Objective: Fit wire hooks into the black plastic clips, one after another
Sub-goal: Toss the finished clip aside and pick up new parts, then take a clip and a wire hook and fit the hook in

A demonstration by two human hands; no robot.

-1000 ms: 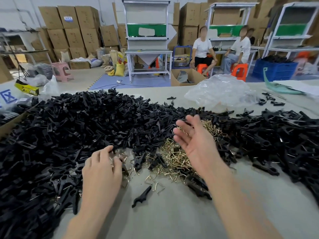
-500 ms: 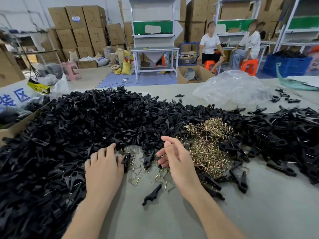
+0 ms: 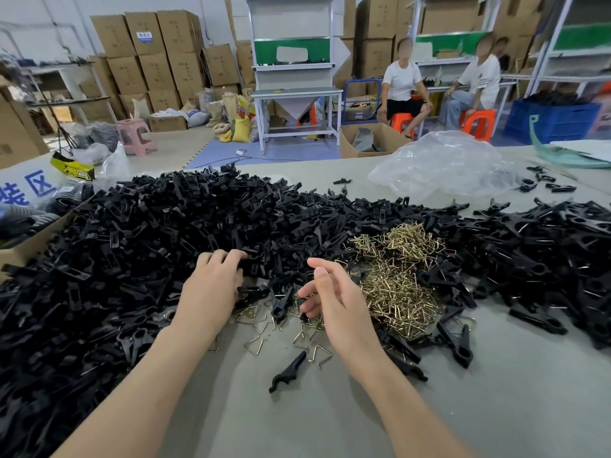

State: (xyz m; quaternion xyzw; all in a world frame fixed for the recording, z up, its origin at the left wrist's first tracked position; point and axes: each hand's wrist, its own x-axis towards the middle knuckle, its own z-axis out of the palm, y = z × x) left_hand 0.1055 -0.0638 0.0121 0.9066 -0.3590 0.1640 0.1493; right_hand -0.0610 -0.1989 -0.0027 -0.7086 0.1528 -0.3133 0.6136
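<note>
Both curl: left grip [image 3: 211,289] clutches black clips [image 3: 165,233], right grip [image 3: 337,299] maybe holds one; sign [image 3: 26,190] reads 装区

blue characters "装区" on the white sign [image 3: 23,188] at left

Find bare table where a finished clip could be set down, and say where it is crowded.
Widest bare table lies near right, bordered by the wire hooks and the right clip heap. A smaller patch surrounds the lone clip at the front. A far strip lies behind the big clip heap, left of the plastic bag. Crowded: both heaps, the hooks.
</note>
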